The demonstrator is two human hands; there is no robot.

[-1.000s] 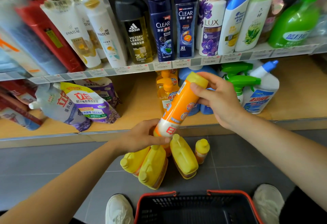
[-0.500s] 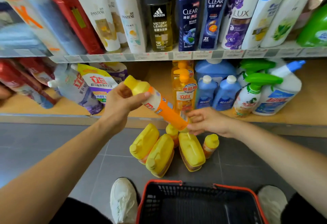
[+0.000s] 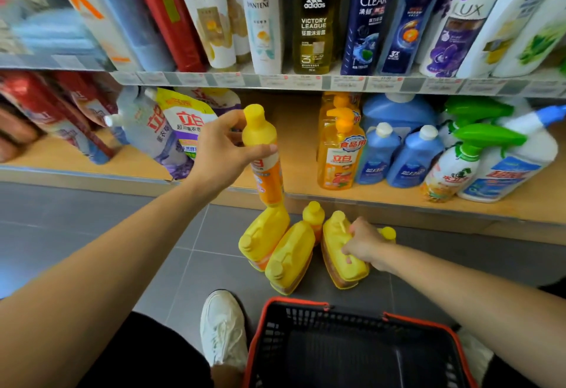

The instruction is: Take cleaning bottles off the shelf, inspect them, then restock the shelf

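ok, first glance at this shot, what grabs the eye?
The left hand grips an orange bottle upright in front of the lower shelf, mid-frame. Below it on the floor, the right hand grips the rightmost yellow jug of three. A red-rimmed basket sits at the bottom edge.

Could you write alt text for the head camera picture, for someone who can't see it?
A person's left hand holds an orange bottle cap up before a shop shelf, while the right hand grips a yellow jug among others on the floor.
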